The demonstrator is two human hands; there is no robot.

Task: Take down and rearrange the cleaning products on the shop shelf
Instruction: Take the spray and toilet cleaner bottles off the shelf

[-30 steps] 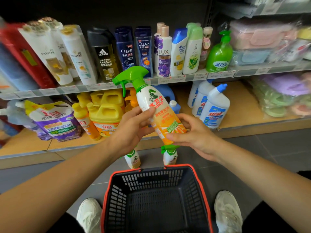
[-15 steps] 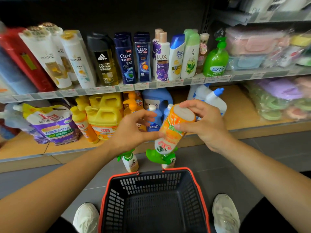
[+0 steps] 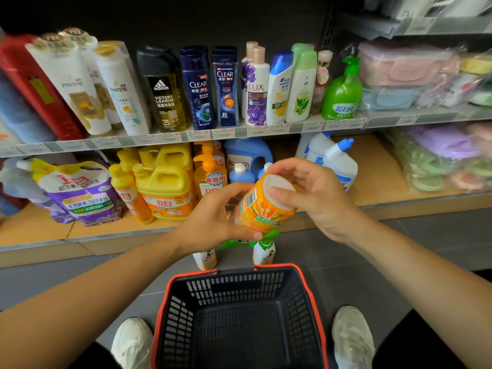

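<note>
Presently left hand (image 3: 213, 221) and right hand (image 3: 319, 194) grip the spray bottle (image 3: 266, 209) upside down above the basket (image 3: 239, 286) (nozzle lowest); fingertip hold may slip.

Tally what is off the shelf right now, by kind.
Orange-and-white plastic spray bottles with green triggers: 3 (held bottle upside down between left hand and right hand; floor bottles standing on the grey floor)
Black plastic shopping basket with red rim: 1
Total: 4
</note>
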